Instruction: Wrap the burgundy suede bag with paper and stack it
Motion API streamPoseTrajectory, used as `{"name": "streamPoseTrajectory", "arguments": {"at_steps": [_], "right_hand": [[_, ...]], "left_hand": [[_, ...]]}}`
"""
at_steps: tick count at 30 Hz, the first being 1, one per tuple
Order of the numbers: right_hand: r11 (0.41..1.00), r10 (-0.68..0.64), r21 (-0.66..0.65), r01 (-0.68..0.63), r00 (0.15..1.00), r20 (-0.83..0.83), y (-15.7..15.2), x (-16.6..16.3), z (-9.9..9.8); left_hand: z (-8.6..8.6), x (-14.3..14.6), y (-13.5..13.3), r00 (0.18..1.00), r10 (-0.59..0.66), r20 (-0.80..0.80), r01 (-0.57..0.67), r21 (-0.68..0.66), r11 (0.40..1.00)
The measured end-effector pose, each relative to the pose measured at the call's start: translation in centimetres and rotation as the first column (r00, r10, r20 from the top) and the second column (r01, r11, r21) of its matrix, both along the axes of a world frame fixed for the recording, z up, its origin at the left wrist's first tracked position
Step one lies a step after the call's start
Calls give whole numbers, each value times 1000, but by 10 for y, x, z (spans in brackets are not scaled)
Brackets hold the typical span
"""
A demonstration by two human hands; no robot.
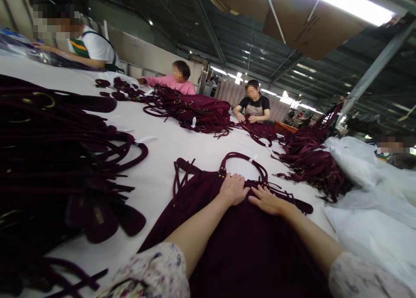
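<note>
Two hands: I see both pressed flat on one maroon bag.
Left hand: fingers together, curled slightly over the bag's top edge, gripping nothing.
Right hand: fingers extended, narrow spread, palm down beside the left.
Bag position: flat on the white table, handle arched away from me.
Nearby: bag pile at left, plastic sheeting at right.
Handling advice: I judge even outward strokes smooth it best.
</note>
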State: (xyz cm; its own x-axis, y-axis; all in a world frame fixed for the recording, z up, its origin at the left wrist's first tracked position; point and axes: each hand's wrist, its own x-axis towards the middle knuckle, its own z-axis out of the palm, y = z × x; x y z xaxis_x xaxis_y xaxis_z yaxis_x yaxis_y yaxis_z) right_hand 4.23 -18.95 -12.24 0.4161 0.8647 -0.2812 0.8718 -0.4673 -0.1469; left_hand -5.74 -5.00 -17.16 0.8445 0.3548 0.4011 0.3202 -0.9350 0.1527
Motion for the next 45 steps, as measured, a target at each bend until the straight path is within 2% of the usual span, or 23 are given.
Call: {"name": "streamPoseTrajectory", "arguments": {"at_steps": [3, 6, 10, 13, 15, 18, 22, 25, 28, 30, 33, 38, 45], "right_hand": [[996, 52, 71, -54, 998, 40, -21, -30, 6], [979, 183, 78, -187, 982, 44, -52, -65, -9], [978, 178, 90, -187, 978, 106, -74, -88, -33], [984, 155, 78, -160, 986, 58, -72, -86, -33], [986, 154, 62, -153, 988, -12, -71, -83, -23], [984, 180, 41, -176, 973, -147, -83, -82, 1], [958, 287, 87, -274, 920, -265, -134, -99, 26], [919, 371, 220, -326, 904, -211, -189, -128, 24], [907, 355, 267, -324, 932, -75, -233, -156, 5], [911, 320, 284, -299, 947, -32, -246, -167, -9], [902, 289, 337, -269, 957, -10, -244, -169, -18], [887, 316, 352, -298, 949, 8, -226, -165, -8], [918, 337, 191, -348, 937, 88, -198, -173, 6]], "left_hand": [[1, -4, -2, 1000, -11, 0, 11, 7, 1000], [9, -6, -7, 999, -5, -40, 6, 5, 1000], [35, -11, -26, 985, 54, -163, -57, -16, 998], [57, -28, -56, 955, 68, -289, -84, -43, 996], [66, -51, -84, 927, 8, -375, -42, -82, 996], [68, -104, -128, 868, -147, -475, 69, -177, 982], [63, -184, -174, 851, -291, -438, 212, -221, 952], [56, -231, -190, 890, -304, -340, 271, -141, 952], [45, -261, -194, 898, -331, -288, 323, -78, 943], [38, -268, -195, 904, -328, -274, 324, -61, 944], [39, -266, -197, 919, -294, -262, 286, -69, 956], [55, -252, -200, 916, -260, -306, 229, -135, 964], [59, -234, -201, 895, -222, -388, 167, -170, 971]]}}
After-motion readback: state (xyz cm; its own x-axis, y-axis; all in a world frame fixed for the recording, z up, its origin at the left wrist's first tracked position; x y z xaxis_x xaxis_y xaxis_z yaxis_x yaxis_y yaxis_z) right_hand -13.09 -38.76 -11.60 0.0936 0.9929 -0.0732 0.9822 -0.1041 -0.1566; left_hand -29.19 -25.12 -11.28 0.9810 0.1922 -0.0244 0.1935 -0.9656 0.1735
